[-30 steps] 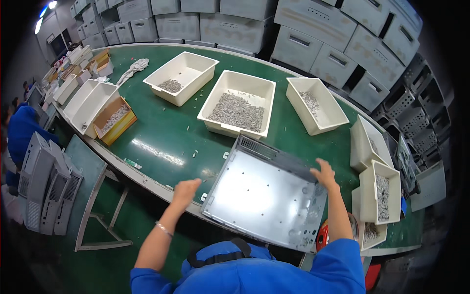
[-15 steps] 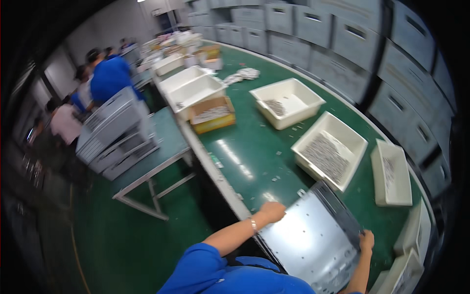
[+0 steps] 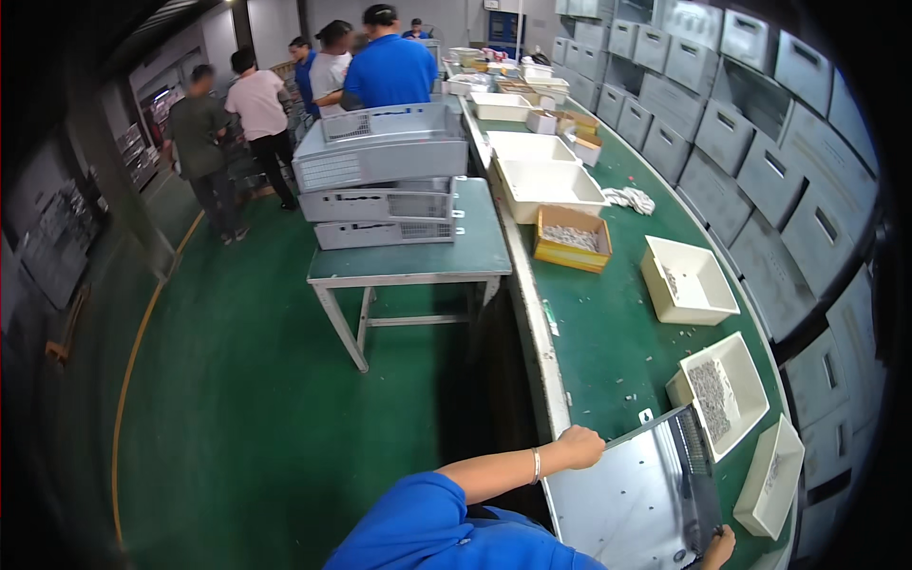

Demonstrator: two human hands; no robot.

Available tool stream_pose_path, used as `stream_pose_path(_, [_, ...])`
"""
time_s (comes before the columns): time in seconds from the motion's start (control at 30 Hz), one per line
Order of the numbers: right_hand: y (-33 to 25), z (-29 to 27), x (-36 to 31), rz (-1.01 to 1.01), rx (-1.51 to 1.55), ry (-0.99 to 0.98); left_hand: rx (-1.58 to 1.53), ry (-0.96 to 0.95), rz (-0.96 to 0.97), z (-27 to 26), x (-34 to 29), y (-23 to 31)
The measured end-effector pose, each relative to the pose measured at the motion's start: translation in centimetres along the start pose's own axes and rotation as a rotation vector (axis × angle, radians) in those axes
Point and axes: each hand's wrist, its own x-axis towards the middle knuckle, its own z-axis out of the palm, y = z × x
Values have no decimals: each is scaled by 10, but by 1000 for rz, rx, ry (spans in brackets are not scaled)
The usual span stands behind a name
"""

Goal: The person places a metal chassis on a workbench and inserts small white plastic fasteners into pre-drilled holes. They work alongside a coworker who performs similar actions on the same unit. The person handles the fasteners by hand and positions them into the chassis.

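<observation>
A flat silver sheet-metal chassis (image 3: 627,499) with small holes and a dark perforated side lies tilted in front of me, over the near part of the green bench. My left hand (image 3: 580,447) is closed on its far left edge. At the near right corner my right hand (image 3: 720,548) grips the rim, its fingers partly hidden by the metal. A cream plastic bin (image 3: 747,382) holding small grey parts stands right beyond the chassis. Another cream bin (image 3: 760,494) is to the right, beside the dark side of the chassis.
Several similar metal chassis (image 3: 385,204) are stacked on a small side table (image 3: 480,249) to the left. A yellow cardboard box (image 3: 570,255), more cream bins (image 3: 692,309) and white gloves (image 3: 629,199) line the bench. Grey drawers (image 3: 750,176) rise at right. People (image 3: 389,71) stand farther off.
My view has swung left, so the bench, bins and chassis appear farther right, and the stacked chassis and people show more fully. Both hands keep their grip on the chassis.
</observation>
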Motion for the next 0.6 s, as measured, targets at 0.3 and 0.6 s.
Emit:
stream_pose_path(0.3, [-143, 6, 29, -237, 200, 344, -62, 147, -285, -32, -148, -85])
stream_pose_path(0.6, [-368, -1, 35, -653, 221, 263, -96, 282, -702, -58, -317, -156])
